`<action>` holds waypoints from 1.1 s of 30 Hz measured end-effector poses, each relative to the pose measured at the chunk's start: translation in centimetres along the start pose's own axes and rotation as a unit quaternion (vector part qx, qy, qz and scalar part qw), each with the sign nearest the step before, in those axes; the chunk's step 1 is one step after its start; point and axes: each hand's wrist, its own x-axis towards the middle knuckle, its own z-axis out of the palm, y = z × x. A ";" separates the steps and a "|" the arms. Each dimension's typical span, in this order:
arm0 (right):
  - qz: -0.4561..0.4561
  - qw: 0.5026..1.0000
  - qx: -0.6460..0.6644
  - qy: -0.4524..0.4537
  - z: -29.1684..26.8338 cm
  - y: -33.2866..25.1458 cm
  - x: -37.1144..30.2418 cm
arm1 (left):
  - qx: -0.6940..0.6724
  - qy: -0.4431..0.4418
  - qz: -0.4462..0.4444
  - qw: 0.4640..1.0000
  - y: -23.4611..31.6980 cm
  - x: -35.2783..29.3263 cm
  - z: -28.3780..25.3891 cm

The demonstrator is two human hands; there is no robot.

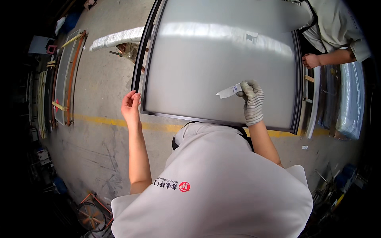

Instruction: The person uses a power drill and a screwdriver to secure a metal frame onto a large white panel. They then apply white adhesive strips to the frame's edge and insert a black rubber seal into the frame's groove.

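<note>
In front of my body is a large framed panel of frosted glass (214,67) with a dark frame. My right hand (252,102), in a white and grey striped glove, pinches a torn white paper strip (228,92) with handwriting on it, held above the glass. My bare left hand (131,106) is beside the panel's near left corner. Its thumb and fingers are curled together at the lower end of a long black profile (139,63). Whether they grip the profile or something small is hidden.
At the panel's right edge is a co-worker's hand (311,60). A wrapped bundle (115,38) lies beyond the black profile. Framed pieces (65,79) lie on the left; plastic-wrapped panels (349,99) stand on the right. A yellow line (103,120) crosses the floor; a fan (91,216) stands lower left.
</note>
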 end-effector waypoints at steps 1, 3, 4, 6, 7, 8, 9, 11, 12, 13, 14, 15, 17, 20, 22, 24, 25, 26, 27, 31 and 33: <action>0.024 1.000 0.013 0.001 -0.2 0.1 0.1 | 0.013 0.038 0.004 0.999 -0.9 0.7 -1.7; 0.058 0.997 0.051 0.004 -0.7 0.2 0.2 | 0.072 0.093 0.017 0.993 -3.5 1.9 -5.4; 0.070 0.995 0.075 0.004 -0.9 0.1 0.5 | 0.076 0.117 0.017 0.990 -5.3 2.4 -6.9; 0.095 0.989 0.115 0.021 -1.2 -0.3 0.9 | 0.137 0.140 -0.010 0.981 -8.1 2.9 -9.1; 0.103 0.985 0.131 0.039 -1.5 -0.2 1.2 | 0.171 0.134 -0.056 0.975 -8.8 2.8 -9.3; 0.111 0.981 0.146 0.056 -1.8 -0.2 1.5 | 0.170 0.134 -0.105 0.971 -9.4 2.6 -9.1; 0.111 0.979 0.157 0.072 -2.1 -0.3 1.8 | 0.170 0.132 -0.155 0.964 -10.2 2.4 -8.8; 0.114 0.972 0.180 0.100 -2.7 -0.3 2.3 | 0.117 0.133 -0.260 0.949 -11.6 2.3 -8.0; 0.105 0.972 0.171 0.121 -3.0 -0.3 2.4 | 0.045 0.134 -0.296 0.945 -12.0 2.3 -7.6; 0.097 0.972 0.162 0.141 -3.3 -0.4 2.6 | -0.018 0.120 -0.294 0.948 -12.4 2.2 -7.4; 0.089 0.971 0.153 0.161 -3.6 -0.5 2.9 | -0.081 0.105 -0.292 0.947 -12.8 2.1 -7.0; 0.068 0.973 0.110 0.189 -3.9 -0.7 3.2 | -0.144 0.085 -0.290 0.942 -12.9 2.2 -6.3; 0.029 0.969 0.023 0.245 -4.8 -1.3 4.2 | -0.187 0.104 -0.257 0.943 -14.1 2.5 -6.0; -0.057 0.949 -0.098 0.296 -7.6 -1.0 6.2 | -0.240 0.101 -0.241 0.935 -15.5 3.2 -6.3; -0.117 0.925 -0.167 0.322 -9.8 -0.8 6.9 | -0.252 0.087 -0.239 0.934 -15.5 3.2 -6.5; -0.129 0.889 -0.261 0.353 -11.8 -1.1 7.1 | -0.282 0.087 -0.248 0.923 -15.6 3.4 -6.7; -0.119 0.869 -0.307 0.369 -12.6 -1.2 7.1 | -0.298 0.088 -0.251 0.917 -15.7 3.6 -6.9; -0.108 0.847 -0.352 0.384 -13.5 -1.4 7.1 | -0.310 0.091 -0.255 0.911 -16.0 3.8 -7.0; -0.094 0.823 -0.395 0.396 -14.1 -1.4 6.9 | -0.321 0.096 -0.259 0.906 -16.0 3.9 -7.2; -0.002 0.772 -0.492 0.402 -16.2 -2.1 5.9 | -0.335 0.100 -0.269 0.898 -15.8 4.1 -7.4; 0.018 0.762 -0.519 0.386 -17.5 -1.2 5.8 | -0.337 0.080 -0.270 0.898 -16.7 4.5 -7.9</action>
